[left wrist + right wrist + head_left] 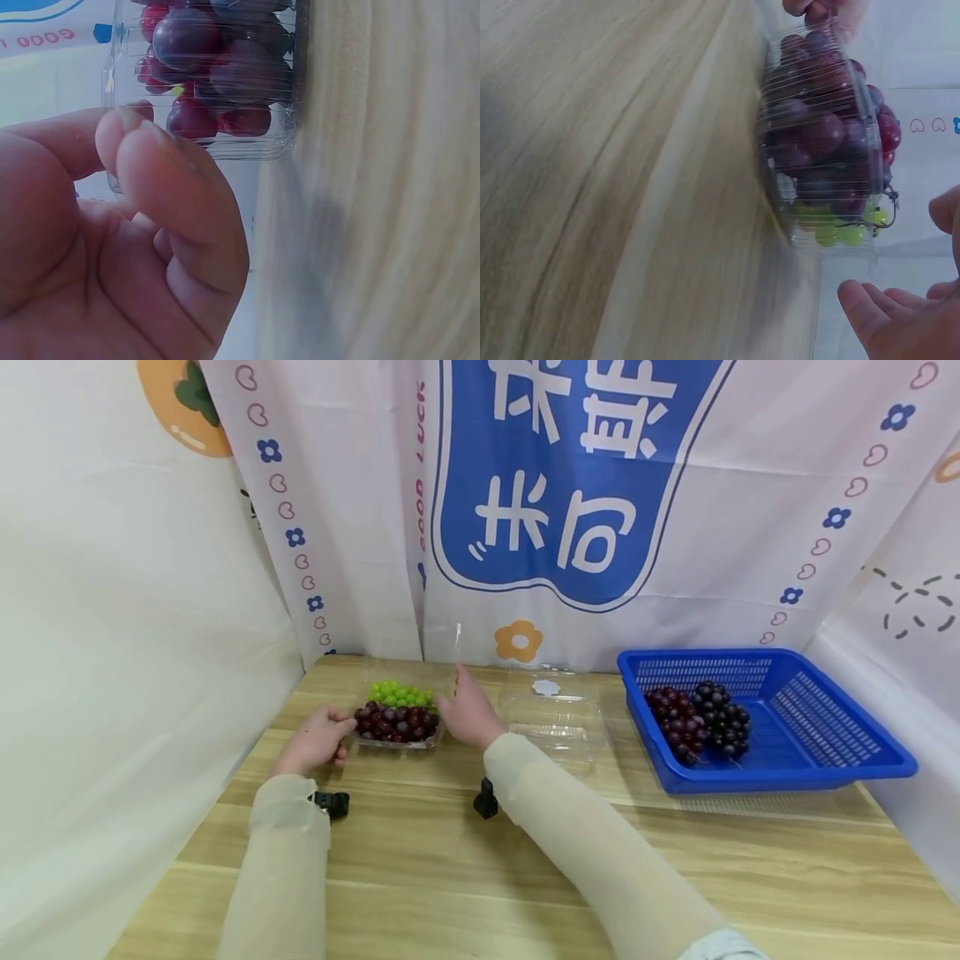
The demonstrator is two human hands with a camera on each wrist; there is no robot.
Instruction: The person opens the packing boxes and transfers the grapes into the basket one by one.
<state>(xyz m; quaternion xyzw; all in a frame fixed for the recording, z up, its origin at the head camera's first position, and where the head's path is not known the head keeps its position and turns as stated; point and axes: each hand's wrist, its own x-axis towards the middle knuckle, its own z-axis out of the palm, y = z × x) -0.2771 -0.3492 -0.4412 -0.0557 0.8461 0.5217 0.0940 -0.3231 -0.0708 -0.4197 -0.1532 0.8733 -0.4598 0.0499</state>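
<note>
A clear plastic clamshell box (397, 745) stands on the table at left centre, its transparent lid (459, 633) raised at the back. Dark red grapes (396, 724) fill its front, with green grapes (402, 695) behind them. At the box's left edge my left hand (318, 739) pinches the rim with thumb and curled fingers; the left wrist view shows the fingertips (142, 150) right at that corner. My right hand (468, 706) is by the box's right rear side, fingers straight. In the right wrist view its fingers (862, 307) are spread apart beside the box.
A second clear plastic box (555, 739) lies open to the right, a white label (546, 687) on its lid. Further right, a blue basket (795, 781) holds a red grape bunch (678, 727) and a black one (723, 722). A printed cloth (360, 527) hangs behind the table.
</note>
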